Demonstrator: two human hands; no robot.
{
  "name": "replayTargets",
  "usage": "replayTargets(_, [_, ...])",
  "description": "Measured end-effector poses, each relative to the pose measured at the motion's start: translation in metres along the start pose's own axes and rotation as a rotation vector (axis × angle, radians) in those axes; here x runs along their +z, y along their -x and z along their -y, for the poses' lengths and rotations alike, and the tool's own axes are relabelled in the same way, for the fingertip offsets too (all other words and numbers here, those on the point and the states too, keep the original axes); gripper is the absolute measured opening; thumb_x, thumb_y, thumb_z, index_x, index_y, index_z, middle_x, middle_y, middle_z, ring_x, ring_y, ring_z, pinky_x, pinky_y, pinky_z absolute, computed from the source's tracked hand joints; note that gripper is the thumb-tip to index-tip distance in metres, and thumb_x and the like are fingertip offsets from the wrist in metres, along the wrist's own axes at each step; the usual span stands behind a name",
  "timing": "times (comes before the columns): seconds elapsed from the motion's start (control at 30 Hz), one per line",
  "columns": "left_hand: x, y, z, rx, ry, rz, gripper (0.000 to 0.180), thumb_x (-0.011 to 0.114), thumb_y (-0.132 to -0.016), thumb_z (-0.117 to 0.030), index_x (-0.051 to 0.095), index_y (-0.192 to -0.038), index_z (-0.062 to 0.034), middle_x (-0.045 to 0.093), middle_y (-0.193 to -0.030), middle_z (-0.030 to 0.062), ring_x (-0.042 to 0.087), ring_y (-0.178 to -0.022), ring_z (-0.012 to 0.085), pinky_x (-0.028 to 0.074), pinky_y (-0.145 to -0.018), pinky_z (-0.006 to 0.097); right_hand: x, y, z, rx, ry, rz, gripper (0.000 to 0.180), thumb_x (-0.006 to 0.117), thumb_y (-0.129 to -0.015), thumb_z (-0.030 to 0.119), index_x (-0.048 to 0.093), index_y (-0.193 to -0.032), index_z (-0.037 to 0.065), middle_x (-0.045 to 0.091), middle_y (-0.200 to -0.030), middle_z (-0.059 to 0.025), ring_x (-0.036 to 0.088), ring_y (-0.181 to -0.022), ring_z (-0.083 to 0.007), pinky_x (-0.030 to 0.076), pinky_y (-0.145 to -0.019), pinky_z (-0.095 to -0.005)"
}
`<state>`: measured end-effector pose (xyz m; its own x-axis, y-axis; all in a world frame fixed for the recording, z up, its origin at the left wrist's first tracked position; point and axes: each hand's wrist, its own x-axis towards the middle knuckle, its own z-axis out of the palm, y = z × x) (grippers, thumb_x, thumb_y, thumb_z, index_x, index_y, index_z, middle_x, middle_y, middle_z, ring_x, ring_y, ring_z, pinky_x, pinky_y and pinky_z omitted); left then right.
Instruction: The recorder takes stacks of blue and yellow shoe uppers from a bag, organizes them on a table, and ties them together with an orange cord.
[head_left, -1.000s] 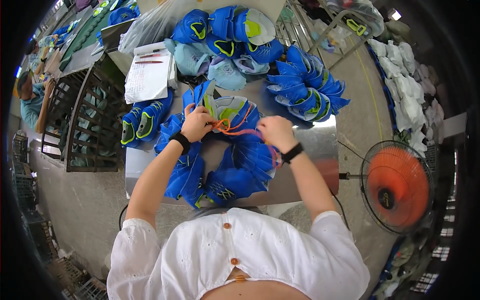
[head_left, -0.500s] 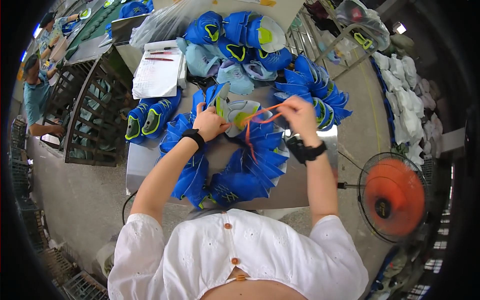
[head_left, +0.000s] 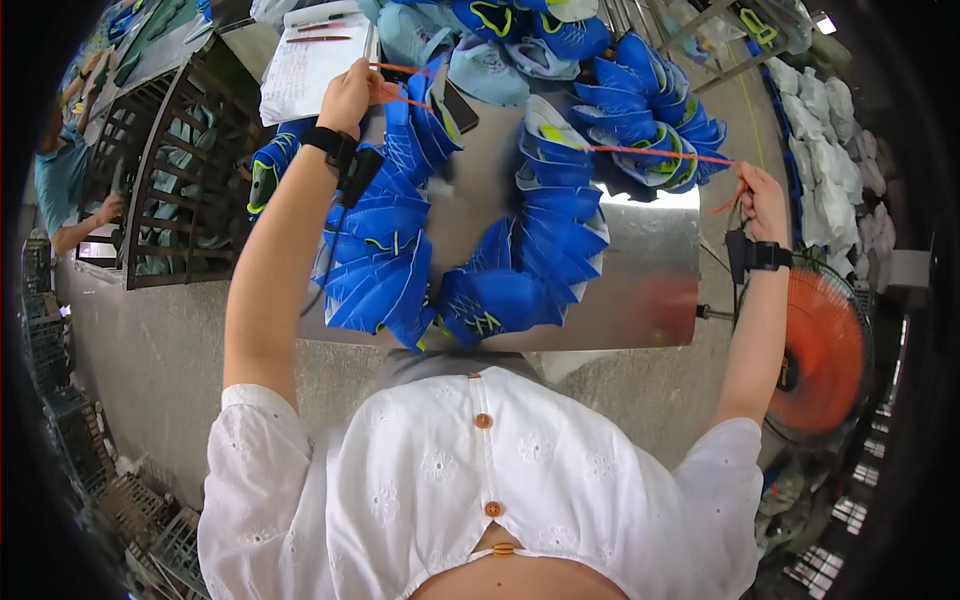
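Note:
A horseshoe-shaped row of blue shoe uppers (head_left: pixel 380 265) lies on the metal table, its two ends apart at the far side. My right hand (head_left: pixel 765 205), stretched out to the right, grips an orange cord (head_left: pixel 665 154). That cord runs taut to the white and yellow-green end of the row's right arm. My left hand (head_left: pixel 350 97) is closed on the orange cord at the left end, where two strands reach the left arm's last upper. It hovers beside the notepad (head_left: pixel 308 68).
A dark phone (head_left: pixel 461 108) lies between the row's ends. More blue uppers (head_left: pixel 650 110) and pale teal ones (head_left: pixel 488 70) are piled at the back. An orange fan (head_left: pixel 815 350) stands right of the metal table (head_left: pixel 650 270). At the left, a person's arm (head_left: pixel 90 222) is by a slatted rack (head_left: pixel 185 170).
My hands have moved widely apart, left hand toward the notepad and right hand out to the right. The ring of uppers has opened at its far side, and the right cord is now stretched.

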<state>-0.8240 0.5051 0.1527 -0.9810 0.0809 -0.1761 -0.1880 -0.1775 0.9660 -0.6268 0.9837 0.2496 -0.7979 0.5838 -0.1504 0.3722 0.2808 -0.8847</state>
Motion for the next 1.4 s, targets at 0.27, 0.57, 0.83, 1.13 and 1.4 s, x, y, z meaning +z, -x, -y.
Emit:
replayTargets(0.27, [0.008,0.001,-0.02,0.052,-0.388,0.25,0.025,0.042,-0.085,-0.023,0.055,-0.084,-0.0019,0.049,-0.061,0.0008,0.045,-0.053,0.0071,0.035,-0.048,0.018,0.069,0.021,0.003,-0.084,0.187,0.267,0.024,0.053,-0.084,0.028,0.053,-0.07,0.008,0.042,-0.053,0.006,0.028,-0.04,-0.0002,0.016,-0.035,-0.0171])
replayTargets(0.57, [0.072,0.02,0.018,0.419,-0.732,0.535,0.02,0.052,-0.081,-0.018,0.053,-0.091,-0.0003,0.058,-0.078,0.0049,0.055,-0.072,0.0148,0.043,-0.069,0.026,0.077,0.043,-0.01,-0.089,0.277,0.467,0.02,0.052,-0.083,0.021,0.054,-0.07,0.005,0.049,-0.052,0.003,0.036,-0.045,-0.002,0.026,-0.041,-0.0189])
replayTargets(0.83, [0.09,0.025,0.038,0.714,-1.202,0.659,0.042,0.056,-0.069,-0.007,0.047,-0.11,-0.007,0.047,-0.117,0.0113,0.037,-0.113,0.0299,0.033,-0.09,0.038,0.088,-0.012,-0.041,-0.479,1.2,-0.061,0.019,0.059,-0.069,0.025,0.061,-0.074,0.007,0.06,-0.075,-0.0145,0.059,-0.071,-0.0314,0.047,-0.061,-0.0416])
replayTargets(1.13, [0.128,0.013,0.099,0.716,-1.312,0.568,0.045,0.054,-0.069,-0.008,0.041,-0.112,-0.0046,0.047,-0.11,0.0119,0.039,-0.111,0.0294,0.035,-0.085,0.041,0.291,-0.06,-0.067,-0.573,0.657,0.482,0.035,0.064,-0.062,0.019,0.059,-0.093,0.004,0.059,-0.094,-0.0192,0.055,-0.09,-0.0323,0.044,-0.076,-0.0406])
replayTargets(1.4, [0.121,0.04,0.081,0.597,-1.158,0.634,0.068,0.058,-0.063,-0.007,0.028,-0.124,-0.0088,0.037,-0.122,0.0172,0.034,-0.116,0.0315,0.032,-0.09,0.042,0.286,-0.05,-0.054,-0.62,0.64,0.574,0.015,0.062,-0.07,0.02,0.065,-0.079,0.008,0.06,-0.073,-0.0172,0.058,-0.074,-0.0312,0.044,-0.066,-0.0391])
